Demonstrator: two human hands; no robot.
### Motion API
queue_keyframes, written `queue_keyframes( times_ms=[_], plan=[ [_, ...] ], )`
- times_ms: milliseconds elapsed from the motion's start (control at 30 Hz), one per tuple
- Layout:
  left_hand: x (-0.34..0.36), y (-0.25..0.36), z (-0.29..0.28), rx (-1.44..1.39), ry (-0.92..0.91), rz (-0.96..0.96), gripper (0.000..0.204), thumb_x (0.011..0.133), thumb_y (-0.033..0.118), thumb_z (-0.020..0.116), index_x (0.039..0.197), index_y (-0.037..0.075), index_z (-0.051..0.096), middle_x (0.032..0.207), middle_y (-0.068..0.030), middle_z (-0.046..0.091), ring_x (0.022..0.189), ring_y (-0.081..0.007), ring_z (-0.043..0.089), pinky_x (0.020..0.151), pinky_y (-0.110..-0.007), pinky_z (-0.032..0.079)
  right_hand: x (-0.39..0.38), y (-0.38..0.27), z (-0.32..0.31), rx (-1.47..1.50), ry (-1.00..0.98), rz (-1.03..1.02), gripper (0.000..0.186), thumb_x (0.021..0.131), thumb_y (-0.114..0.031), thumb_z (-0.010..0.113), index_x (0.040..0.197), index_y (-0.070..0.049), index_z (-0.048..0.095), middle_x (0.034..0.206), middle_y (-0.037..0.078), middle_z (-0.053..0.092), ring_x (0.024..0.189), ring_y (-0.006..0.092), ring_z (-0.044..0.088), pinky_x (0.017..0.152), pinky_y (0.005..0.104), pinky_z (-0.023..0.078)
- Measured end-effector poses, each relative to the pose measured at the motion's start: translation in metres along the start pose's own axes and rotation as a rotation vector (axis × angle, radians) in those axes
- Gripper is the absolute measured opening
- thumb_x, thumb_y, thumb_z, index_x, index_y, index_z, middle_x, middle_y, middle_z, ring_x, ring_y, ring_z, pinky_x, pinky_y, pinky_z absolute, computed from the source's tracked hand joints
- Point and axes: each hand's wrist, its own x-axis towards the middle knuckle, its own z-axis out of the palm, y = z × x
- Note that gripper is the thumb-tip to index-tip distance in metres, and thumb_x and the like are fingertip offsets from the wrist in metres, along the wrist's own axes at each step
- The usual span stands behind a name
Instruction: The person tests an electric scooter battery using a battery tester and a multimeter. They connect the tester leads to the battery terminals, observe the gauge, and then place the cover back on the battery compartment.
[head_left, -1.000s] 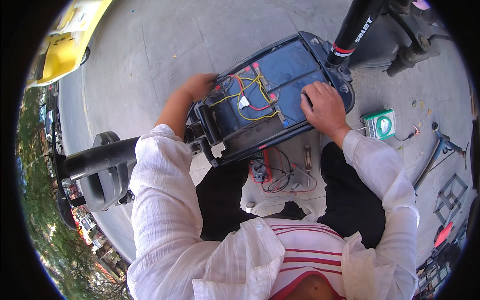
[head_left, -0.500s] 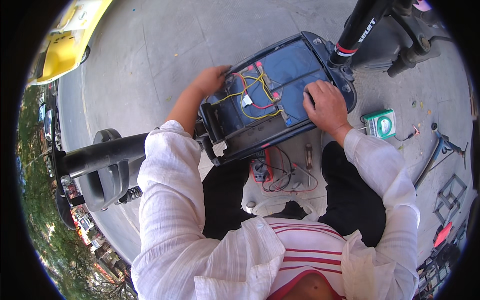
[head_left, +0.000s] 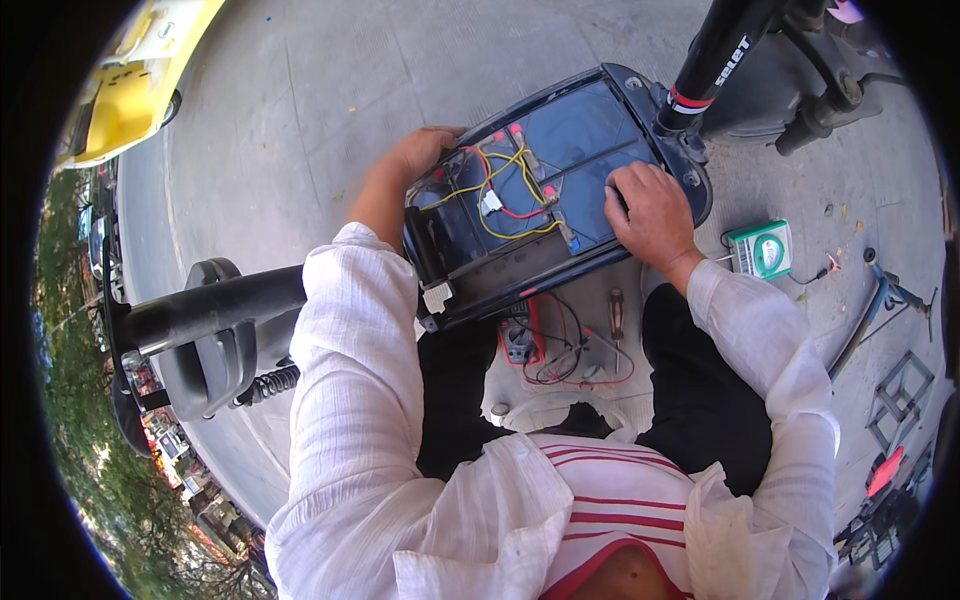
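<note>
We are outdoors on grey paving (head_left: 300, 90), probably chosen for its firm, level ground. In front of us lies the scooter's open black deck (head_left: 575, 272), between the two black tubes at its ends, with dark blue batteries (head_left: 575, 125) packed edge to edge inside, presumably so they cannot slide. Yellow wires (head_left: 520, 172) and a white connector (head_left: 491, 202) lie loose over them. Our left hand (head_left: 425, 152) is at the far rim; its fingertips are hidden, so we cannot tell whether it grips, though it may be steadying the frame. Our right hand (head_left: 648, 210) rests over the batteries' right end, fingers loosely curled, perhaps as a support; its underside is hidden, so we cannot tell if it has hold of anything. Between our legs, seemingly for easy reach, lie a red multimeter (head_left: 521, 338) and a screwdriver (head_left: 617, 312). Farther right sits a green-and-white box (head_left: 762, 250).
</note>
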Motion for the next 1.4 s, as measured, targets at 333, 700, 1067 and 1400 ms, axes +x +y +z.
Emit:
queue_keyframes(
  times_ms=[333, 700, 1067, 1400],
  plan=[
    [-0.012, -0.028, -0.023, 0.266, -0.02, -0.062, 0.047, 0.079, 0.014, 0.048, 0.121, 0.006, 0.065, 0.113, -0.0142, 0.069, 0.099, -0.0207, 0.063, 0.092, -0.028, 0.046, 0.0, 0.002, 0.001, 0.011, 0.007, -0.004, 0.01, 0.082, -0.013, 0.062, 0.085, -0.007, 0.054, 0.08, 0.01, 0.052, 0.078, 0.0291, 0.055, 0.069, 0.041, 0.044],
    [-0.01, -0.022, -0.012, 0.125, 0.035, -0.052, 0.05, 0.081, 0.016, 0.043, 0.126, 0.01, 0.063, 0.112, -0.017, 0.068, 0.103, -0.0227, 0.063, 0.094, -0.032, 0.046, 0.001, 0.0, 0.001, 0.027, 0.009, -0.016, 0.012, 0.081, -0.014, 0.063, 0.085, -0.007, 0.054, 0.08, 0.01, 0.052, 0.078, 0.0291, 0.055, 0.069, 0.0411, 0.043],
    [0.014, 0.034, 0.014, 0.237, -0.008, 0.149, 0.051, 0.085, 0.017, 0.043, 0.132, 0.004, 0.057, 0.125, -0.0125, 0.063, 0.113, -0.0204, 0.058, 0.1, -0.028, 0.04, 0.0, 0.0, -0.003, 0.037, -0.043, 0.025, 0.012, 0.081, -0.013, 0.063, 0.089, -0.007, 0.056, 0.083, 0.01, 0.054, 0.082, 0.0305, 0.056, 0.072, 0.0408, 0.043],
    [0.016, 0.041, 0.028, 0.169, 0.017, 0.083, 0.051, 0.089, 0.018, 0.043, 0.137, 0.005, 0.052, 0.126, -0.0127, 0.062, 0.111, -0.0184, 0.058, 0.098, -0.027, 0.042, 0.001, -0.002, -0.002, 0.016, -0.045, 0.023, 0.011, 0.081, -0.013, 0.063, 0.087, -0.007, 0.056, 0.082, 0.01, 0.054, 0.08, 0.0302, 0.055, 0.071, 0.0408, 0.043]
  ],
)
